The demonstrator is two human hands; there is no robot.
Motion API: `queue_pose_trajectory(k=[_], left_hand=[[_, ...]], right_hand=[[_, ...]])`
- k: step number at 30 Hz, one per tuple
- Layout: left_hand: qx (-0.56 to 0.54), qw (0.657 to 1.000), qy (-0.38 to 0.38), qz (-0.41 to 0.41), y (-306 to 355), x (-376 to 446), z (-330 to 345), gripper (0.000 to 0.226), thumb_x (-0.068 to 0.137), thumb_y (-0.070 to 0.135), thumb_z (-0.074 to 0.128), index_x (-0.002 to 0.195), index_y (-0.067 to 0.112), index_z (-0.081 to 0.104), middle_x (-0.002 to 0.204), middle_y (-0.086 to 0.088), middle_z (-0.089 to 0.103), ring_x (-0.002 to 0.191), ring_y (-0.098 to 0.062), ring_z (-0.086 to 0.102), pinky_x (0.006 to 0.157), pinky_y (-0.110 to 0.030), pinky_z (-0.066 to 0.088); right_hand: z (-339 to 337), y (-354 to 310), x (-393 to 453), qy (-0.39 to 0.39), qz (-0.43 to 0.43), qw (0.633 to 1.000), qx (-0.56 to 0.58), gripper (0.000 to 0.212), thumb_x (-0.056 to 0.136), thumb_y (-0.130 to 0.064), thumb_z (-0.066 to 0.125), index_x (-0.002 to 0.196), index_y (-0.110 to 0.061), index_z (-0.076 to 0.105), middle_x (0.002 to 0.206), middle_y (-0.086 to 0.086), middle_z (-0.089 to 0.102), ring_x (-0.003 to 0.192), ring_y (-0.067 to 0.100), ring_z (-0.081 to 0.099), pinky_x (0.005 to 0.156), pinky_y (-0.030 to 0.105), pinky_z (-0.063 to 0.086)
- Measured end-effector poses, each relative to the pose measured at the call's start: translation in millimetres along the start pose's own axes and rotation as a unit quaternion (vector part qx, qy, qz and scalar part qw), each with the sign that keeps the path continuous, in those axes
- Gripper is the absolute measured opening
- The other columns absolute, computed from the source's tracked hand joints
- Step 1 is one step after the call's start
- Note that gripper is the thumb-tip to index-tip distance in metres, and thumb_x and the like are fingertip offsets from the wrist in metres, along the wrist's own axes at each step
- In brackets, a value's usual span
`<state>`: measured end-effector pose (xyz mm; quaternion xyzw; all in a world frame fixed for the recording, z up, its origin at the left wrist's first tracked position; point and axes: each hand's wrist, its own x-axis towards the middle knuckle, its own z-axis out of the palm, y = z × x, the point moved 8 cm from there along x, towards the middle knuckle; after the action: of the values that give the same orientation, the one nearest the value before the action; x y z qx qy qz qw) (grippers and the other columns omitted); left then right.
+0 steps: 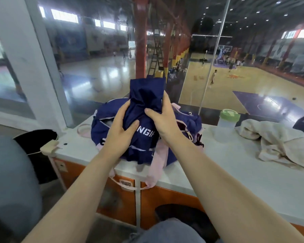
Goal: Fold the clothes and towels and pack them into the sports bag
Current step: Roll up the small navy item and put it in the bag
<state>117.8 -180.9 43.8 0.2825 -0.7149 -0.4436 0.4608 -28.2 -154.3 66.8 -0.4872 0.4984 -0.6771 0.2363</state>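
- I see both hands up over the sports bag [102, 127], gripping 1 bunched navy garment [146, 97] with white lettering.
- Left hand [120, 128]: fingers curled round the garment's left side, thumb pressed on the front.
- Right hand [165, 118]: fingers wrapped round its right side, thumb across the cloth.
- Bag sits on the white counter [235, 165], pink straps [156, 165] hanging over the edge.
- Crumpled cream towel [279, 142] lies at right, green-lidded bottle [226, 125] between it and the bag.

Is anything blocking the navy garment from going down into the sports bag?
Nothing visible does. Both hands, left and right, hold the navy garment right above the sports bag; its opening is hidden behind them.
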Motion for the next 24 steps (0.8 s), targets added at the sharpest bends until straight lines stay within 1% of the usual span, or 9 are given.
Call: queue_pose_trajectory(k=[3,6,8,11,15,18,20,22,24], left_hand=[[0.051,0.994,-0.022,-0.096,-47.3,-3.9,-9.5,0.050,0.097,0.016,0.055,0.142,0.031,0.040,0.134,0.011,0.052,0.123,-0.007,0.051,0.096,-0.019,0.042],[0.063,0.983,-0.029,-0.171,-71.9,-9.0,-13.8,0.041,0.099,0.020,0.050,0.139,0.030,0.044,0.125,0.010,0.054,0.111,-0.007,0.052,0.072,-0.005,0.037],[0.079,0.979,-0.037,-0.186,-79.2,-3.4,-13.7,0.037,0.100,0.021,0.047,0.136,0.032,0.046,0.119,0.011,0.053,0.098,-0.003,0.049,0.064,-0.006,0.035],[0.143,0.971,-0.065,-0.183,-86.9,10.8,-15.3,0.041,0.098,0.022,0.047,0.137,0.033,0.045,0.124,0.006,0.056,0.103,-0.010,0.050,0.088,-0.023,0.035],[0.173,0.960,-0.071,-0.207,-98.2,24.2,-32.3,0.044,0.091,0.018,0.051,0.132,0.036,0.050,0.119,0.006,0.061,0.106,-0.015,0.057,0.096,-0.035,0.045],[0.172,0.959,-0.062,-0.218,-106.7,26.6,-42.8,0.049,0.089,0.017,0.051,0.132,0.039,0.048,0.118,0.006,0.061,0.101,-0.013,0.058,0.096,-0.036,0.046],[0.165,0.964,-0.059,-0.198,-107.4,27.3,-42.6,0.058,0.091,0.016,0.049,0.139,0.046,0.039,0.124,0.013,0.055,0.107,-0.011,0.055,0.099,-0.034,0.044],[0.157,0.975,-0.055,-0.145,-101.4,28.9,-38.2,0.060,0.094,0.013,0.048,0.141,0.049,0.038,0.129,0.021,0.049,0.115,-0.005,0.049,0.103,-0.028,0.039],[0.115,0.986,-0.044,-0.113,-96.1,30.9,-34.7,0.053,0.096,0.007,0.047,0.133,0.044,0.054,0.130,0.021,0.054,0.119,0.000,0.050,0.102,-0.018,0.038]], right_hand=[[22.3,55.2,-6.3,-0.071,0.177,0.978,-0.088,0.060,0.089,-0.013,0.064,0.141,-0.017,0.034,0.130,0.003,0.057,0.109,0.018,0.059,0.086,0.032,0.053],[25.0,96.2,-13.6,-0.086,0.274,0.942,-0.174,0.053,0.092,-0.036,0.059,0.137,-0.016,0.037,0.128,0.003,0.057,0.103,0.018,0.058,0.087,0.035,0.052],[26.4,101.2,-4.7,-0.059,0.246,0.940,-0.230,0.046,0.095,-0.031,0.051,0.137,-0.017,0.036,0.125,0.006,0.058,0.103,0.023,0.056,0.090,0.035,0.046],[40.2,105.2,7.5,-0.062,0.225,0.942,-0.243,0.050,0.091,-0.010,0.048,0.139,-0.017,0.033,0.119,0.007,0.057,0.099,0.025,0.056,0.084,0.035,0.047],[54.9,104.5,24.6,-0.129,0.217,0.934,-0.251,0.057,0.085,-0.010,0.055,0.137,-0.019,0.033,0.113,0.005,0.056,0.100,0.023,0.056,0.077,0.032,0.045],[67.9,102.1,38.6,-0.206,0.148,0.883,-0.395,0.039,0.088,-0.032,0.058,0.118,-0.015,0.040,0.111,0.006,0.057,0.101,0.028,0.055,0.079,0.037,0.044],[72.3,95.6,50.5,-0.216,0.070,0.830,-0.509,0.039,0.093,-0.044,0.047,0.120,-0.016,0.044,0.129,0.007,0.054,0.117,0.034,0.048,0.095,0.045,0.040],[70.2,81.8,63.8,-0.194,-0.011,0.780,-0.595,0.039,0.099,-0.040,0.036,0.129,-0.018,0.048,0.144,0.004,0.044,0.132,0.034,0.036,0.106,0.049,0.028],[66.0,61.0,76.6,-0.169,-0.085,0.758,-0.624,0.042,0.099,-0.027,0.036,0.139,-0.019,0.044,0.153,0.000,0.036,0.141,0.031,0.026,0.111,0.049,0.023]])
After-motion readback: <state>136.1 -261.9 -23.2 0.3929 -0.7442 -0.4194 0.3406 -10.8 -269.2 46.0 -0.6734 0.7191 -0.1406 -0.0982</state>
